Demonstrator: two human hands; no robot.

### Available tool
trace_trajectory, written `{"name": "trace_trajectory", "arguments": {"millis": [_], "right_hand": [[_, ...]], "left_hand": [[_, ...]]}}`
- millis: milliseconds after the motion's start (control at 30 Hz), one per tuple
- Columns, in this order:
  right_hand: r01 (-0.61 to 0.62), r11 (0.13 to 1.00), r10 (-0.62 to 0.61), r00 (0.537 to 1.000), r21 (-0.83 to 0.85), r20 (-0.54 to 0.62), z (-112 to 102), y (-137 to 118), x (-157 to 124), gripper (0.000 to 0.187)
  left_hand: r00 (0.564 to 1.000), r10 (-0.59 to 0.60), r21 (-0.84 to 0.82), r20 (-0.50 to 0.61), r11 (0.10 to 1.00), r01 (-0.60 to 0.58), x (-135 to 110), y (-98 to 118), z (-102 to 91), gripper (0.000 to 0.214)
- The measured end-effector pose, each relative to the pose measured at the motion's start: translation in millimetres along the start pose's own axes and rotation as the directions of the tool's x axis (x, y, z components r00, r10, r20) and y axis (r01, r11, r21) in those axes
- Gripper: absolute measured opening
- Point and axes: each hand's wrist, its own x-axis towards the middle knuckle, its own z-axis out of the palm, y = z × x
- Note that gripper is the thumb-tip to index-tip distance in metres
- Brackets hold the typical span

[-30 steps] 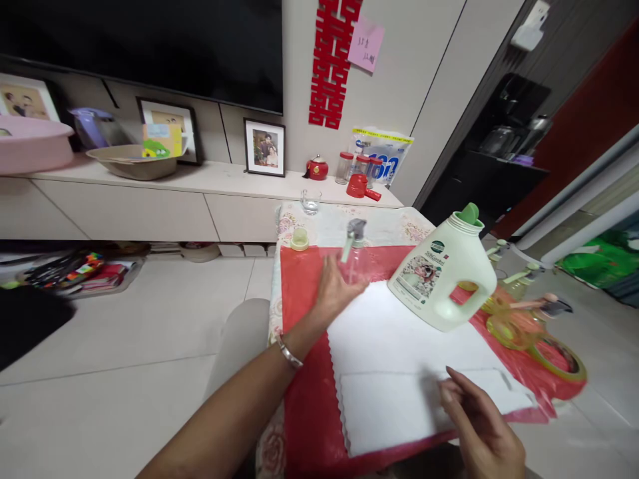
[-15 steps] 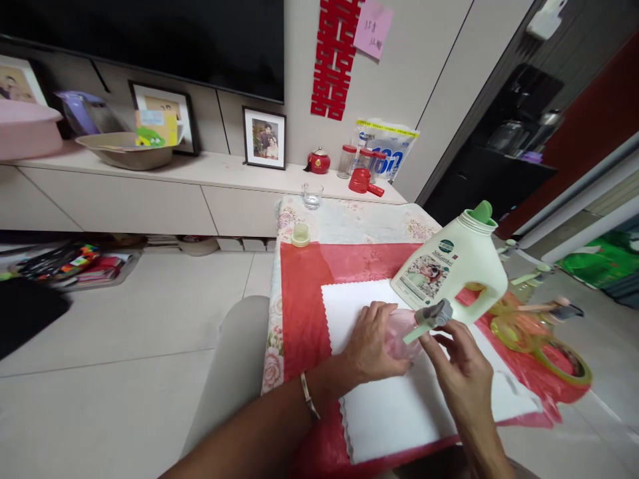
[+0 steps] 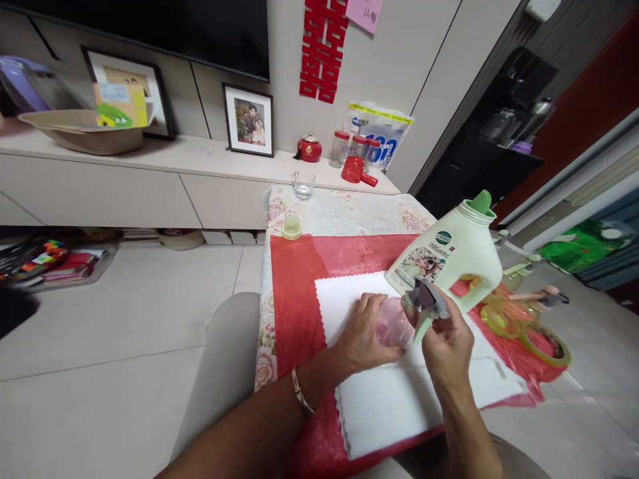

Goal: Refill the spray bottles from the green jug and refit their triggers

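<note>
My left hand (image 3: 357, 342) is wrapped round the pink, see-through body of a spray bottle (image 3: 390, 320), tilted over a white scallop-edged mat (image 3: 389, 412). At the bottle's neck, my right hand (image 3: 452, 339) has its fingers closed on the grey spray head (image 3: 428, 297), which has a pale green trigger. The lower end of the bottle is partly covered by my left hand. Just beyond stands a large pale green detergent jug (image 3: 452, 249) with a handle and a green spout at its uncapped mouth. A translucent greenish cap (image 3: 291, 227) sits at the table's far left.
Red plastic sheeting (image 3: 294, 299) lies under the mat, over a flowered tablecloth (image 3: 344, 211). On the right are a roll of tape (image 3: 562, 352) and a yellow see-through spray bottle (image 3: 504, 316). A glass cup (image 3: 303, 186) stands at the far edge, before a low cabinet (image 3: 144, 199).
My right hand has moved up from the trigger's side to grip the spray head, which has turned so its trigger points more downward. My left hand keeps its hold. The view has shifted slightly.
</note>
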Motion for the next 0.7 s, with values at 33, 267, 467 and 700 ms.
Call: {"name": "trace_trajectory", "arguments": {"millis": [33,267,467,700], "right_hand": [[-0.018,0.999,0.016,0.999,0.038,0.043,-0.6,-0.8,0.6,0.056],[-0.047,0.999,0.047,0.996,0.002,0.080,-1.8,-10.9,0.3,0.071],[-0.057,0.987,0.042,0.994,0.149,0.102,-1.0,-23.1,5.9,0.076],[-0.146,0.950,0.084,0.971,0.276,0.222,-5.2,-19.5,15.0,0.060]], "left_hand": [[1.000,-0.006,-0.014,-0.001,1.000,0.006,0.1,1.0,-0.8,0.087],[1.000,-0.022,-0.043,0.016,0.999,0.023,0.1,4.8,-2.6,0.091],[0.998,-0.040,-0.089,0.041,0.995,0.044,0.2,8.9,-4.6,0.092],[1.000,-0.004,-0.164,0.025,0.986,0.008,-0.1,12.4,-6.4,0.086]]}}
